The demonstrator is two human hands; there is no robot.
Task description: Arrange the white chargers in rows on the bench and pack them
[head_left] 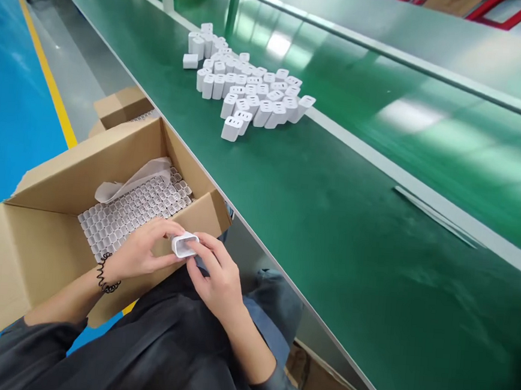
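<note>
A hollow white plastic charger housing (179, 246) is held between my two hands above the near edge of the carton, its open end turned up toward me. My left hand (147, 247) grips its left side between thumb and fingers. On the other side my right hand (215, 275) has its fingertips on the rim, one finger at the opening; whether that finger goes inside I cannot tell. Below, the cardboard box (42, 250) holds rows of similar white housings (123, 220), open ends up, with a crumpled white sheet (133, 180) over part of them.
A green conveyor belt (330, 224) runs diagonally along my right. Many white housings with slotted ends (250, 92) stand in a loose cluster on it. A thin white strip (434, 216) lies farther right. Behind my box sits another carton (121, 106).
</note>
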